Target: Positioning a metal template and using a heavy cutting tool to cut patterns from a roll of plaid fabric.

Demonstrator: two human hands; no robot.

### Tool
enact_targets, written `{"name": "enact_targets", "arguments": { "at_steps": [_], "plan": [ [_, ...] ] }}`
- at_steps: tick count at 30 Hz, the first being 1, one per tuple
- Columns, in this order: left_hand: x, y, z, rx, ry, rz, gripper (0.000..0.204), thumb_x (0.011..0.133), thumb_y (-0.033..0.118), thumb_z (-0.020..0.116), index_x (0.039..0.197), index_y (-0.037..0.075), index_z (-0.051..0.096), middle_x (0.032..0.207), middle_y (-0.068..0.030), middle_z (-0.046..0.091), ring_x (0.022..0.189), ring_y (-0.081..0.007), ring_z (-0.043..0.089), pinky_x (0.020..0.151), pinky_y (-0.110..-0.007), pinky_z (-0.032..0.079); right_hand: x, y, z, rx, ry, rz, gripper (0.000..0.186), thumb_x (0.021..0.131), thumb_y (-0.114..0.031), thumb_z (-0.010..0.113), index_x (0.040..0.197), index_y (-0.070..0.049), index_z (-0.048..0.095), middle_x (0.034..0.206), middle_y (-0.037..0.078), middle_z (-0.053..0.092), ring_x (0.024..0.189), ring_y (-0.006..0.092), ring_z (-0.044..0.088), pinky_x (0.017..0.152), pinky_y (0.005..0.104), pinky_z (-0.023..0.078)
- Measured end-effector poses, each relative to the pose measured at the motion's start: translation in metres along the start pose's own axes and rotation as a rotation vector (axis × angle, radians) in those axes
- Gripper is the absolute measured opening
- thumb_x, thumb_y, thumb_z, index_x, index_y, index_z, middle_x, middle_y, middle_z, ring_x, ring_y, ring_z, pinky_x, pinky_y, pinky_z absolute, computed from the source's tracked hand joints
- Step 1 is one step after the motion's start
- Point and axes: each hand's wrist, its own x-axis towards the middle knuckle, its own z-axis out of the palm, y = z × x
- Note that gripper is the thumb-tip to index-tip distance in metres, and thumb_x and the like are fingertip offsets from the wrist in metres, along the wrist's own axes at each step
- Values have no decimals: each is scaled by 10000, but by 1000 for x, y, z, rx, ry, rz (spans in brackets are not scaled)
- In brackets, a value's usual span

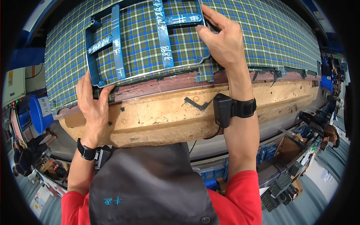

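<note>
the left hand (92, 105) holds the blue frame (163, 41) by its near left corner, fingers along the left side, thumb against the near side. the right hand (225, 43) grips its right side, thumb over the rim. the frame, its bars marked in white, sits on plaid cloth (262, 33). nearer, a bent dark scrap (196, 104) lies on the wooden tabletop (157, 122). a blue bin (42, 116) is at the left.
</note>
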Motion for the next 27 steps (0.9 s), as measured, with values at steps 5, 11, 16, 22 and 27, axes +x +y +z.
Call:
{"name": "enact_targets", "arguments": {
  "at_steps": [5,11,16,22,27],
  "plan": [
    [2,-1,0,36,18,-2,698,847,106,856,1449,-51,541,1297,-216,619,1180,-370,593,1015,-446,479,1,-7,-2,-21,4,62,563,806,-169,700,1323,53,683,1240,248,738,788,218,743,887,352,591],
    [-3,-2,-1,26,11,5,705,850,116,855,1456,-48,537,1291,-214,621,1182,-362,595,1016,-444,479,-8,-3,2,-26,28,30,578,801,-167,693,1337,47,679,1237,256,737,737,194,723,849,354,601],
    [-4,2,7,36,12,11,701,853,123,853,1454,-50,537,1291,-217,620,1182,-368,592,1019,-447,475,-10,1,-3,-33,-21,89,573,804,-150,682,1341,51,673,1246,257,733,756,200,733,848,348,603],
    [0,-3,-4,41,5,27,706,845,120,850,1452,-51,534,1276,-228,617,1155,-382,585,1008,-456,469,-6,1,4,-64,-15,13,539,844,-93,677,1362,57,651,1288,238,720,1069,266,724,984,354,551],
    [10,0,-8,0,18,79,695,801,23,816,1432,-58,535,1244,-214,611,1082,-374,586,970,-434,482,2,-8,3,30,-29,41,519,839,-76,666,1343,49,652,1337,244,689,1274,366,655,1070,378,515]
  ]
}}
